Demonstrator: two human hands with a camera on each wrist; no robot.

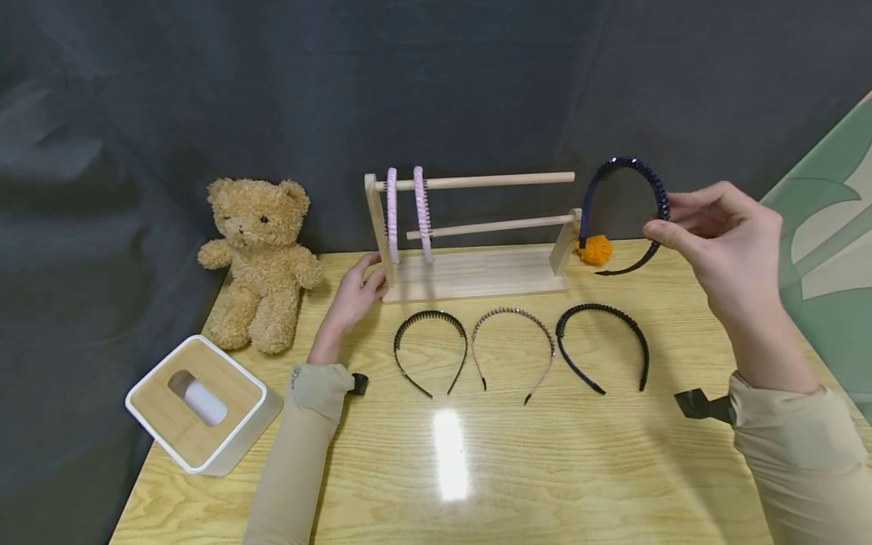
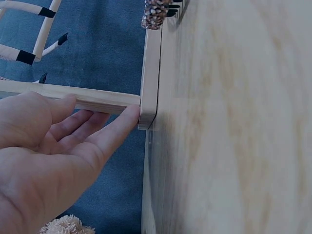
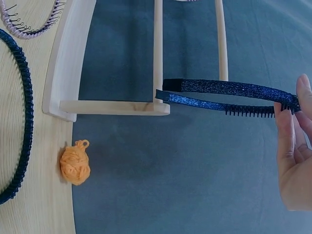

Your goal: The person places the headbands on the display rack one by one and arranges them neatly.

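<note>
At the right, my right hand pinches a dark blue glittery headband between thumb and fingers. The band hangs in the air with its ends away from the hand. In the right wrist view its comb teeth show, and its ends appear close to the rack's bars. My left hand is at the left post of a wooden rack; in the left wrist view its fingers touch the post near the base. On the upper bar hang two lilac headbands.
Before the rack lie a thin black headband, a pinkish beaded headband and a dark blue headband. An orange yarn ball sits by the right post. A teddy bear and a wood-lidded white box are at left.
</note>
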